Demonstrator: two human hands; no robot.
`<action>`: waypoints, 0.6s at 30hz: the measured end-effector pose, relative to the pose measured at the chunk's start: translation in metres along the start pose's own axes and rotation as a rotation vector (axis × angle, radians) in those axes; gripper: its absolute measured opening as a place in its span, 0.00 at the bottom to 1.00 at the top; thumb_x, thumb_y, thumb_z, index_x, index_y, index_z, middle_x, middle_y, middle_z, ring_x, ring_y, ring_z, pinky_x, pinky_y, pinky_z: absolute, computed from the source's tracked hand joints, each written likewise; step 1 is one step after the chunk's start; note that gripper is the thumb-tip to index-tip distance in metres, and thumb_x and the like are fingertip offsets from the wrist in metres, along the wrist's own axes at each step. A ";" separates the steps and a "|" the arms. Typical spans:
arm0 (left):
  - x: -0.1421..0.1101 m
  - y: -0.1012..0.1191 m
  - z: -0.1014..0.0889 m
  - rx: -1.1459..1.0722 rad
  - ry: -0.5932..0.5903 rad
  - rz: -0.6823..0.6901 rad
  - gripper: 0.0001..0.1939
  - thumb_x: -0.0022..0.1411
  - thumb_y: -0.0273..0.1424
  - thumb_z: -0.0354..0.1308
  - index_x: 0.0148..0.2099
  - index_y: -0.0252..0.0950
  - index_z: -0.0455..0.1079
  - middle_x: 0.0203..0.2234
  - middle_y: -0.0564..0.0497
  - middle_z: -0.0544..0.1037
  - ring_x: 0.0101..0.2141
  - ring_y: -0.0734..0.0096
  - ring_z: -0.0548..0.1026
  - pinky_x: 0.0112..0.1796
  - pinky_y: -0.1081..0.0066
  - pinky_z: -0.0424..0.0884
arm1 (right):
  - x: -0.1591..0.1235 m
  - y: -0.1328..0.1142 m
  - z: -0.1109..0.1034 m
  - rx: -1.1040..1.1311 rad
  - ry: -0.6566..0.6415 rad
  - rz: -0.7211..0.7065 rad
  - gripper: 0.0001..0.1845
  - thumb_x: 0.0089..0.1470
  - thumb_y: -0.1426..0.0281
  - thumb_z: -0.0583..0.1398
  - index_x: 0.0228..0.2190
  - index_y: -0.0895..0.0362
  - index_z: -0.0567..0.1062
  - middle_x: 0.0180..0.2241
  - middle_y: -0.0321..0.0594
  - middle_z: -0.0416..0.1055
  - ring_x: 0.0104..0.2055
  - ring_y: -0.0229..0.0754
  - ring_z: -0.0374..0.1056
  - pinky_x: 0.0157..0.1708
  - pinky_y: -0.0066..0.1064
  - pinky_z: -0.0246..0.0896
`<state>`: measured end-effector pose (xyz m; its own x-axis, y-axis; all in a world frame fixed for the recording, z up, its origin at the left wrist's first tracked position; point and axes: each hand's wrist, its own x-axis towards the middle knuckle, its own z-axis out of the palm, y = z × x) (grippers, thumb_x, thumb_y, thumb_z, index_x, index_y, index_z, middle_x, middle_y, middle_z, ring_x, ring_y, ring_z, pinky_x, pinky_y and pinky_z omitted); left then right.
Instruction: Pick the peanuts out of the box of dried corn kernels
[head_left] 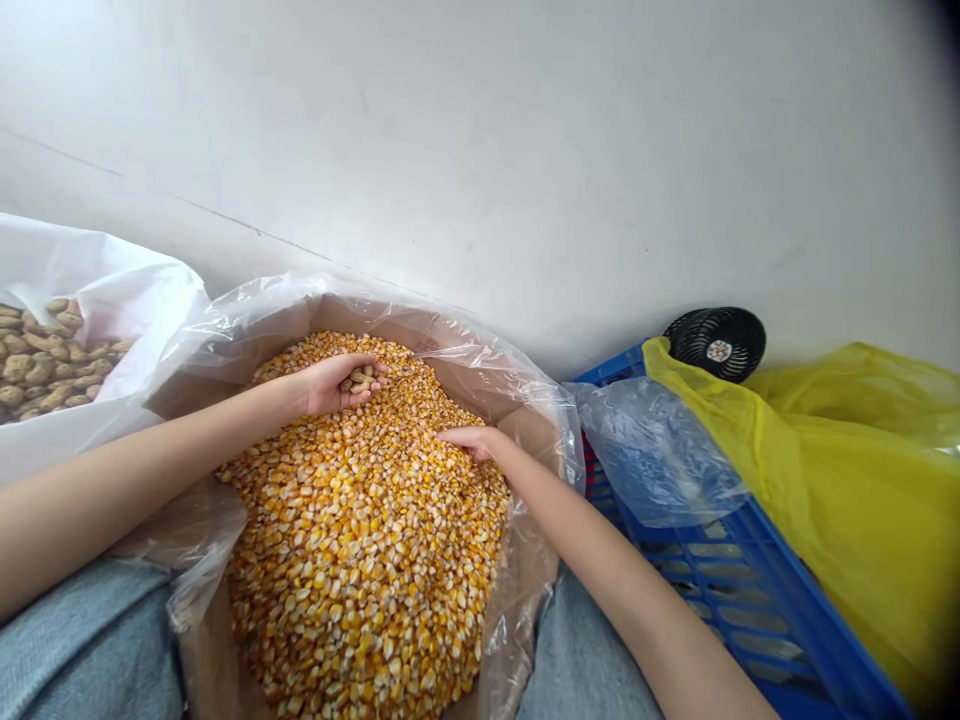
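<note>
Corn kernels (360,540) fill a lined carton (202,650); left hand (326,385) cups peanuts (358,380), right hand (469,442) lies spread.

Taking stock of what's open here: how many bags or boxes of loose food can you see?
2: a plastic-lined cardboard box of dried corn kernels in the middle, and a white plastic bag of peanuts in shells at the left edge. Others may lie out of view.

Got my left hand (331,386) cupping a few in-shell peanuts (358,380) over a big heap of dried corn kernels (360,540) in a plastic-lined cardboard box (360,318), right hand (469,442) pushed into the kernels. White bag (120,290) of peanuts on the left, blue plastic crate (739,590) and yellow plastic bag (862,500) on the right.
</note>
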<state>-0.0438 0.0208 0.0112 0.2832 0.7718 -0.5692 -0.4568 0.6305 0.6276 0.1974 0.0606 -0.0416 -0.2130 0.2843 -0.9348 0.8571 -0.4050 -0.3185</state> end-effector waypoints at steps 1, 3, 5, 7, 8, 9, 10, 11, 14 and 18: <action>0.000 0.001 -0.001 0.001 0.007 0.002 0.06 0.55 0.27 0.47 0.33 0.30 0.63 0.19 0.51 0.66 0.17 0.81 0.66 0.17 0.82 0.66 | 0.000 -0.005 0.003 0.045 -0.033 -0.002 0.14 0.52 0.67 0.46 0.32 0.61 0.68 0.36 0.42 0.66 0.32 0.34 0.64 0.38 0.32 0.60; 0.000 0.002 -0.002 -0.003 0.026 0.009 0.06 0.54 0.26 0.47 0.34 0.30 0.63 0.18 0.51 0.66 0.17 0.81 0.67 0.17 0.83 0.66 | -0.004 -0.016 0.009 0.171 -0.082 -0.082 0.15 0.52 0.67 0.46 0.34 0.60 0.68 0.37 0.41 0.66 0.32 0.32 0.64 0.40 0.30 0.59; -0.001 0.003 -0.003 -0.019 0.037 0.018 0.06 0.55 0.26 0.47 0.34 0.29 0.63 0.19 0.51 0.66 0.18 0.81 0.67 0.17 0.83 0.66 | -0.012 -0.027 0.014 0.294 -0.126 -0.206 0.15 0.51 0.65 0.49 0.36 0.60 0.67 0.38 0.40 0.66 0.35 0.32 0.64 0.42 0.29 0.58; -0.002 0.005 -0.004 -0.035 0.032 0.027 0.06 0.55 0.26 0.46 0.34 0.29 0.63 0.18 0.51 0.65 0.17 0.81 0.66 0.17 0.83 0.65 | -0.027 -0.038 0.017 0.357 -0.175 -0.346 0.16 0.49 0.63 0.52 0.39 0.59 0.67 0.40 0.39 0.65 0.38 0.32 0.63 0.44 0.28 0.57; -0.002 0.006 -0.004 -0.043 0.028 0.032 0.06 0.55 0.26 0.46 0.34 0.29 0.63 0.18 0.51 0.65 0.17 0.82 0.66 0.16 0.83 0.65 | -0.035 -0.042 0.016 0.367 -0.200 -0.402 0.17 0.49 0.63 0.52 0.39 0.59 0.66 0.41 0.40 0.64 0.39 0.32 0.63 0.43 0.28 0.57; -0.002 0.007 -0.004 -0.048 0.028 0.041 0.07 0.55 0.26 0.46 0.34 0.29 0.63 0.18 0.51 0.65 0.16 0.82 0.65 0.16 0.83 0.65 | -0.044 -0.045 0.015 0.368 -0.231 -0.454 0.18 0.49 0.63 0.52 0.40 0.58 0.66 0.42 0.40 0.63 0.40 0.34 0.62 0.42 0.30 0.58; -0.002 0.009 -0.004 -0.055 0.029 0.052 0.07 0.55 0.26 0.46 0.34 0.29 0.63 0.18 0.51 0.65 0.16 0.82 0.65 0.16 0.83 0.65 | -0.052 -0.046 0.013 0.361 -0.261 -0.514 0.18 0.49 0.63 0.52 0.41 0.58 0.65 0.43 0.41 0.62 0.40 0.36 0.62 0.40 0.32 0.60; -0.002 0.010 -0.004 -0.061 0.033 0.062 0.07 0.55 0.26 0.46 0.34 0.29 0.63 0.18 0.51 0.65 0.16 0.82 0.65 0.15 0.84 0.64 | -0.059 -0.047 0.010 0.346 -0.283 -0.577 0.19 0.49 0.62 0.51 0.42 0.58 0.65 0.44 0.42 0.61 0.41 0.37 0.61 0.38 0.32 0.60; 0.000 0.011 -0.005 -0.077 0.043 0.077 0.06 0.55 0.26 0.47 0.33 0.28 0.63 0.19 0.50 0.65 0.17 0.82 0.65 0.14 0.84 0.63 | -0.064 -0.041 -0.005 0.245 -0.204 -0.709 0.22 0.51 0.58 0.47 0.45 0.54 0.63 0.48 0.40 0.57 0.45 0.38 0.59 0.36 0.29 0.61; 0.003 0.008 -0.005 -0.053 0.060 0.063 0.06 0.53 0.25 0.48 0.32 0.28 0.64 0.20 0.50 0.65 0.17 0.81 0.66 0.14 0.83 0.63 | -0.040 -0.020 -0.027 -0.197 0.362 -0.394 0.24 0.49 0.55 0.48 0.42 0.55 0.66 0.46 0.42 0.59 0.45 0.43 0.58 0.40 0.35 0.58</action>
<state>-0.0509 0.0276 0.0120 0.2026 0.8024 -0.5613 -0.5166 0.5746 0.6349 0.2017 0.0803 0.0064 -0.3898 0.6749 -0.6265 0.8241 -0.0479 -0.5644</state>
